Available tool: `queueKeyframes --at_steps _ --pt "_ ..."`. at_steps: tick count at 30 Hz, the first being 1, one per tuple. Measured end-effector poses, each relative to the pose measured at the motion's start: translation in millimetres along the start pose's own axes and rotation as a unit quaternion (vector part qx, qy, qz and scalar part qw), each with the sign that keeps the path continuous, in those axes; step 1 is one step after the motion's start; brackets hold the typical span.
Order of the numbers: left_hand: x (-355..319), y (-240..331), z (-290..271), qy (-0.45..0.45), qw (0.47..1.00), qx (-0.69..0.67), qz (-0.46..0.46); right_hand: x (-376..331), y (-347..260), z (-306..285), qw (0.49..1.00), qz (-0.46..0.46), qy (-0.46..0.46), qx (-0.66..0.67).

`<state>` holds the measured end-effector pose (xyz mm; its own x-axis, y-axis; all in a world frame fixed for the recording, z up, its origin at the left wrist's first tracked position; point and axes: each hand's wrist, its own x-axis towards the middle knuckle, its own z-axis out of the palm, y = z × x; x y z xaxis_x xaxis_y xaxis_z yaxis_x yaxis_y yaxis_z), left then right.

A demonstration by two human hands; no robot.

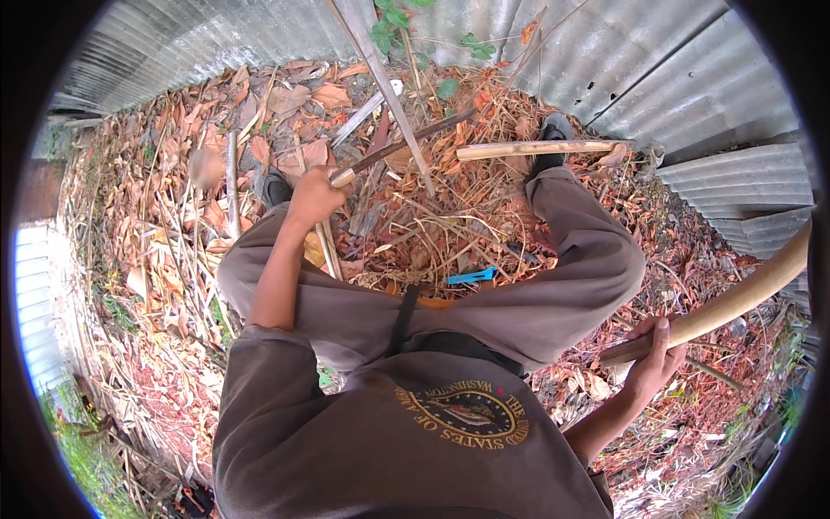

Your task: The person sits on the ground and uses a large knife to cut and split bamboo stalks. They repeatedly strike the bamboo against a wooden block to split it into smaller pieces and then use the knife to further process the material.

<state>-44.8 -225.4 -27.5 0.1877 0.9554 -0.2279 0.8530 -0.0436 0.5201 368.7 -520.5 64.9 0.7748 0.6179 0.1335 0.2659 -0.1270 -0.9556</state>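
Observation:
My left hand [316, 199] is closed round the pale wooden handle of a machete [406, 144]. Its long, dark blade points away to the right over the leaf litter. On the right side, my right hand [654, 368] grips the near end of a thick, pale wooden pole [743, 298], which rises toward the right edge of the view, where its far end is cut off. Between my feet and beyond, a shorter cut stick [545, 150] lies across my right shoe. A grey wooden slat [385, 86] leans down near the machete's blade.
Dry brown leaves [285, 104] and twigs cover the ground. Corrugated metal sheets [648, 60] close off the far and right sides. A bright blue plastic piece [473, 276] lies between my bent legs. Thin sticks [233, 186] stand beside my left shoe. Green leaves [391, 26] grow by the far sheet.

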Motion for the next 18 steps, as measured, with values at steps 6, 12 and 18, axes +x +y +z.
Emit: queueKeyframes --at_steps 6,12,18 --pt "-4.7 -10.1 -59.0 0.025 0.999 0.024 -0.012 -4.5 -12.9 116.7 0.971 0.016 -0.206 0.12" --pt "33.2 -98.8 15.8 0.089 0.994 0.058 -0.039 -29.7 19.7 231.2 0.908 0.141 -0.379 0.11" --pt "23.3 -61.7 15.2 0.075 0.997 0.015 -0.028 -30.7 16.3 254.2 0.908 0.122 -0.4 0.037"
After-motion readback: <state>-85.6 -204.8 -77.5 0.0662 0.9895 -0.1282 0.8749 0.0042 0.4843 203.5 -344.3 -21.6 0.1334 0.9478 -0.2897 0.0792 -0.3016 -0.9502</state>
